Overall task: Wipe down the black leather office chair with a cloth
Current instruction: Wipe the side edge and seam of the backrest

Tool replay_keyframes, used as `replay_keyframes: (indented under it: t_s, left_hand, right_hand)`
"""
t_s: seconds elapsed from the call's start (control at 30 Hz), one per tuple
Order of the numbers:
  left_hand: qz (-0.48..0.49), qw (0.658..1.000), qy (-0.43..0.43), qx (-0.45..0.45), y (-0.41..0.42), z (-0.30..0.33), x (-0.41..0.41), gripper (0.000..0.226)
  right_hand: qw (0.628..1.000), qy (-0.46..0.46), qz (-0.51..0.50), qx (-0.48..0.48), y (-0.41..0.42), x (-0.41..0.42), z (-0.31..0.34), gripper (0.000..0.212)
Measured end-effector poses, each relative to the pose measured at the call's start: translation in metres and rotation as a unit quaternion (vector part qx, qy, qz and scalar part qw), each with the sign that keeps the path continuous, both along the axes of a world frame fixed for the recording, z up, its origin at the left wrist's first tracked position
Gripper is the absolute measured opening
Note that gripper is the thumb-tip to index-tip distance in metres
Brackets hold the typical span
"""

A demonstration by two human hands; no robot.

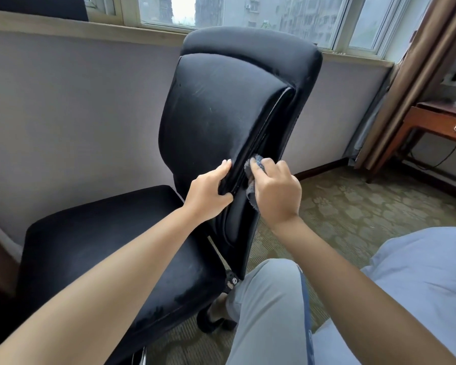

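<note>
The black leather office chair (pixel 221 106) stands in the middle of the view, its backrest turned side-on to me and its seat (pixel 103 254) to the left. My left hand (pixel 208 193) grips the padded side edge of the backrest, thumb underneath and fingers over the front. My right hand (pixel 274 191) holds a blue-grey cloth (pixel 250 180) and presses it into the groove along the backrest's side, just right of my left hand. Most of the cloth is hidden under my fingers.
A pale wall and a window sill (pixel 77 27) run behind the chair. A wooden desk with a drawer (pixel 442 122) and a brown curtain (pixel 419 75) stand at the right. Patterned carpet (pixel 353 201) covers the floor. My knee (pixel 269 299) sits close to the chair's base.
</note>
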State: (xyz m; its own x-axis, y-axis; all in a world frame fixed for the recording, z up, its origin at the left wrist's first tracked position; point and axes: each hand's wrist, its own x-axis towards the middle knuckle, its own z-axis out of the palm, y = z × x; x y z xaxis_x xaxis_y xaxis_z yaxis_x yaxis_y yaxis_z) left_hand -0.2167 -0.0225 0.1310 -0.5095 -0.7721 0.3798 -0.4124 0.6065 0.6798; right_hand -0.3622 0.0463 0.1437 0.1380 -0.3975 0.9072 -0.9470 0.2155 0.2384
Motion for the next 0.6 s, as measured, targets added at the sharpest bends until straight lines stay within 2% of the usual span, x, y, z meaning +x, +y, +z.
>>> replay_keyframes:
  t_s: [0.17, 0.33, 0.6]
  left_hand:
    - [0.005, 1.000, 0.009, -0.003, -0.001, -0.001, -0.001, 0.076]
    - [0.001, 1.000, 0.014, 0.001, -0.002, -0.001, -0.001, 0.075]
    - [-0.008, 1.000, -0.018, 0.008, -0.001, 0.005, 0.002, 0.078]
  right_hand:
    - [0.997, 0.061, 0.042, 0.021, 0.004, 0.003, -0.031, 0.026]
    - [0.996, 0.063, 0.054, 0.043, 0.004, 0.013, -0.054, 0.031]
    - [0.995, 0.057, 0.038, 0.073, 0.005, 0.021, -0.092, 0.027]
